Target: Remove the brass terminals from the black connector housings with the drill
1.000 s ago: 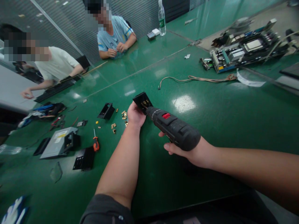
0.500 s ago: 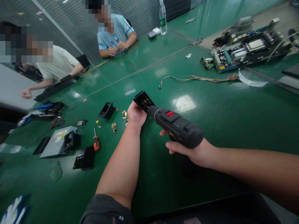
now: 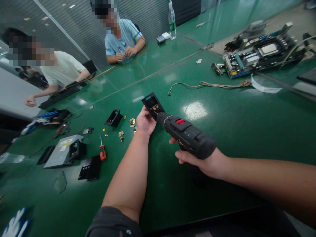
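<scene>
My left hand (image 3: 146, 122) grips a black plastic housing (image 3: 151, 100) from its near left side, tilted so its hollow inside faces me. Brass-coloured pieces (image 3: 155, 107) sit inside that housing. With its fingers wrapped round the handle, my right hand (image 3: 207, 161) holds a black cordless drill (image 3: 187, 131) with a red switch on top. The drill's nose points into the housing; whether the bit touches a screw I cannot tell. Left of my left hand lie several loose brass pieces (image 3: 132, 121) and a second black housing (image 3: 114, 118).
An orange-handled screwdriver (image 3: 102, 152), a grey metal box (image 3: 61, 152) and black plates (image 3: 90, 168) lie at left. A thin cable (image 3: 209, 84) and a circuit board (image 3: 264, 52) are at right. Two people sit across the green table (image 3: 234, 115), near a water bottle (image 3: 172, 21).
The black housing has tipped slightly, showing more of its inside and a slot in its top edge. Both hands keep their grips, and the drill has hardly moved.
</scene>
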